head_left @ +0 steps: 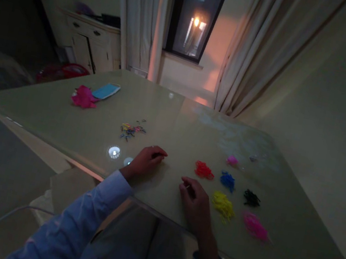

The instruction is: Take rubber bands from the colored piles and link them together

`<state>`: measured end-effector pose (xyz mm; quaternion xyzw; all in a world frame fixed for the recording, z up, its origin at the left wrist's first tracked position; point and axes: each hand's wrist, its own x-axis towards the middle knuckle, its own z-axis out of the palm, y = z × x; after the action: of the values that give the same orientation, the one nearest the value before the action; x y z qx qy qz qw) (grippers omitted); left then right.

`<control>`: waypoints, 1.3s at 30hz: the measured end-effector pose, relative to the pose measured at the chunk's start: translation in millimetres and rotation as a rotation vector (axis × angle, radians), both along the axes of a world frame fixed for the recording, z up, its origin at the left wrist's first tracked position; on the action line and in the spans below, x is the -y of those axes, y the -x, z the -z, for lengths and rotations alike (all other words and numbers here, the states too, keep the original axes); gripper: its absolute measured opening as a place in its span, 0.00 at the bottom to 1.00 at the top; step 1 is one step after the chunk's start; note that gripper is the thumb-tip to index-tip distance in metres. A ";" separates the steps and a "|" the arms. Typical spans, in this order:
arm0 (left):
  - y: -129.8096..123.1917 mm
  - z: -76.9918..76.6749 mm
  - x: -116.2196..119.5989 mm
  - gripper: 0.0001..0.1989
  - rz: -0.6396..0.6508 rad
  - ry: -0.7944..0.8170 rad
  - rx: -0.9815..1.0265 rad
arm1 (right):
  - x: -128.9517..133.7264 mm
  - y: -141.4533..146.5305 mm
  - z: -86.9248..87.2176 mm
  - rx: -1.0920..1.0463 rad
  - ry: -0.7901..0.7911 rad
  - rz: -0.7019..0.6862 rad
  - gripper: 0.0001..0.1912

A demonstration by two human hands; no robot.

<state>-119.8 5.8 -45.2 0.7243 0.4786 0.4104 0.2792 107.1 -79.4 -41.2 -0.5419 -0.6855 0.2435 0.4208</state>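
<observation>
With the clock face centered between the hands, a glossy pale-green table (173,125) spans the scene, its flat top bearing every pile. The right hand (195,206), at four o'clock, and the left hand (145,162), at ten, rest near the front edge, apparently for support, fingers loosely curled; whether either pinches anything cannot be told. Toward ten o'clock, a crumpled bright-pink soft item (84,97) lies against a flat light-blue rectangular item (106,91), seemingly set aside. Nearer the left hand, a multicolored scatter of thin bands (131,130) lies loose. On the right, spacing appears to keep colors distinct: a pink stringy heap (255,227) and a yellow stringy heap (223,205), the latter just beside the right hand, at four; a red band pile (204,170), a blue band pile (227,180) and a black band pile (252,198) around three; a small pink clump (232,160) at two.
</observation>
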 end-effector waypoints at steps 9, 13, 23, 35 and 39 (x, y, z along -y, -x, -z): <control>5.4 0.8 4.4 0.11 -0.145 -0.070 0.065 | -0.6 -8.5 1.8 -0.096 0.127 -0.008 0.16; 28.5 3.1 -5.9 0.12 -0.230 -0.103 -0.003 | 0.0 -8.2 1.8 -0.095 0.119 -0.025 0.17; 143.2 -34.3 -69.3 0.17 -0.387 -0.033 -0.610 | -0.3 -7.2 2.9 -0.075 0.082 -0.058 0.16; 161.1 -36.9 -94.5 0.13 -0.114 0.025 -0.901 | -0.4 -7.8 3.1 -0.059 0.086 -0.063 0.17; 159.8 -41.2 -95.6 0.12 -0.071 0.025 -0.962 | 0.2 -7.1 1.2 -0.060 0.088 -0.064 0.17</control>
<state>-279.6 101.5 -4.0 0.8118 0.5827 0.0322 0.0207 114.2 -79.6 -42.3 -0.5303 -0.6783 0.3028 0.4087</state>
